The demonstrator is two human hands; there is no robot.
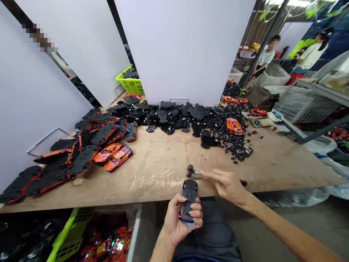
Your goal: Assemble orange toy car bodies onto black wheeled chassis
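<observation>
My left hand (183, 214) is wrapped round a toy car (189, 196) at the table's front edge. The car lies belly up, its black underside facing me, with a bit of shiny coloured body at its lower end. Just beyond the car's far end, my right hand (227, 183) grips a small hammer (190, 170) with a black head and a metal shaft. Its dark handle end sticks out behind the hand. The hammer head is close above the car; whether they touch I cannot tell. The right fingers are slightly blurred.
Upturned toy cars (84, 158) pile up at left, beside orange cars (118, 158). Black chassis plates (169, 116) run along the back, and wheels on axles (240, 149) heap at right. Below the table stands a green-edged basket (65, 233). Two people sit at far right.
</observation>
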